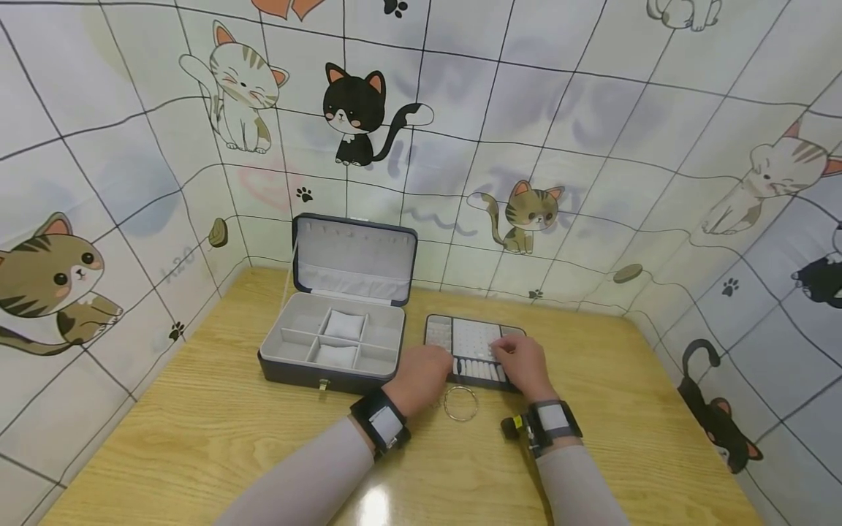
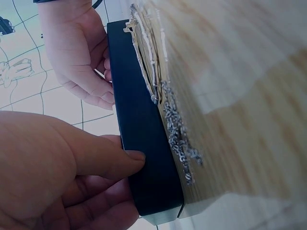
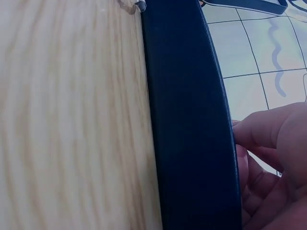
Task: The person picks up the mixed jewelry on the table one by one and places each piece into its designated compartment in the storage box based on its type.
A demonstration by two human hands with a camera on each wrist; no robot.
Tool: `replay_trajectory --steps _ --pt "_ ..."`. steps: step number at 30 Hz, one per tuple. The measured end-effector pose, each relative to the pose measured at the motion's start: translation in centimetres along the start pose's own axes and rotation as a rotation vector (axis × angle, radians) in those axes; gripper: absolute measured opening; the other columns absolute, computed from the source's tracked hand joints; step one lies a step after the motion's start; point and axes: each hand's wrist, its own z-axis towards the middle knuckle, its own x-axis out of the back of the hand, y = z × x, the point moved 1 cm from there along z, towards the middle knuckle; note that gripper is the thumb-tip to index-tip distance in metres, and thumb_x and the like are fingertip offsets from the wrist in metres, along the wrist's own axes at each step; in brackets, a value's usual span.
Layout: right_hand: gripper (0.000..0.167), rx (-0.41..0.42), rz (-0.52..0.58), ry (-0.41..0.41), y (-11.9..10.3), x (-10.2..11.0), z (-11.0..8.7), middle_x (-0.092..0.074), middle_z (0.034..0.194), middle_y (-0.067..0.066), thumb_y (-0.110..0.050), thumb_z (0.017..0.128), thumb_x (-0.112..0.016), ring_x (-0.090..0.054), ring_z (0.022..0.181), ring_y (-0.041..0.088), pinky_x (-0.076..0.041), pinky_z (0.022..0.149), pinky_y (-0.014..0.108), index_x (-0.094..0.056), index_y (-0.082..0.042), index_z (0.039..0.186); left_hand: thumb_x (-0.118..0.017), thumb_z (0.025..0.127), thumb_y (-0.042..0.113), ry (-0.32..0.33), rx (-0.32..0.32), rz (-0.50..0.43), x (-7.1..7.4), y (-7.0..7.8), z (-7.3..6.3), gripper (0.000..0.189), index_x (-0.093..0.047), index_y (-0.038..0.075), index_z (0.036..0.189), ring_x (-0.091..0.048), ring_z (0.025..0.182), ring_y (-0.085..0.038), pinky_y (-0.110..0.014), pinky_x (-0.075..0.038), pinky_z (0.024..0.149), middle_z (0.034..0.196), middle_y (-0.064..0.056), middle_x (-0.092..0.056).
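A shallow dark jewellery tray (image 2: 135,91) lies flat on a wood-grain worktop (image 1: 197,446), just right of an open jewellery box (image 1: 289,375) with two pale cushions (image 1: 344,326) in its compartments. The left hand (image 1: 421,376) grips the tray's near left corner, thumb on the front wall, other fingers curled. The right hand (image 1: 526,365) is at the tray's right end, thumb and forefinger drawn together beside the pale, dotted panel (image 1: 473,337); whether they pinch a small piece cannot be told.

On the near side of the tray lie thin gold-toned bangles (image 2: 153,64) and a bunched silvery chain (image 2: 175,125).

For careful work at the panel, the left hand would do well to hold the corner steady without tipping it, while the right places its fingertips straight down and presses gently. The padded rolls (image 1: 480,370) in front are best left undisturbed. The bangles and chain sit close to the front wall, so sliding the tray toward the person could snag them.

No brand shows on tray or box. The wall cloth (image 1: 454,146), printed with cartoon cats, carries faint lettering that seems to read "h2o"; its other pale marks are illegible.
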Motion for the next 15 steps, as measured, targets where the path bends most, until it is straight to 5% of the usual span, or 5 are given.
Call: replay_trajectory --steps 9,15 --pt "0.020 -0.027 0.019 -0.025 -0.1 0.5 0.0 -0.078 0.114 0.014 -0.022 0.100 -0.071 -0.069 0.105 0.029 -0.056 0.094 0.051 -0.082 -0.008 0.110 -0.067 0.097 0.013 0.000 -0.006 0.021 0.1 0.0 0.0 0.017 -0.074 0.019 0.083 -0.068 0.073 -0.015 -0.032 -0.053 0.058 0.081 0.002 -0.074" --pt "0.009 0.049 0.028 -0.163 -1.4 1.6 -0.3 -0.077 0.097 0.006 -0.018 0.096 -0.075 -0.067 0.082 0.020 -0.057 0.072 0.035 -0.081 -0.013 0.099 -0.068 0.095 0.013 0.006 -0.009 0.022 0.0 0.0 0.1 0.015 -0.073 0.019 0.082 -0.068 0.073 -0.016 -0.032 -0.053 0.059 0.081 0.002 -0.073"
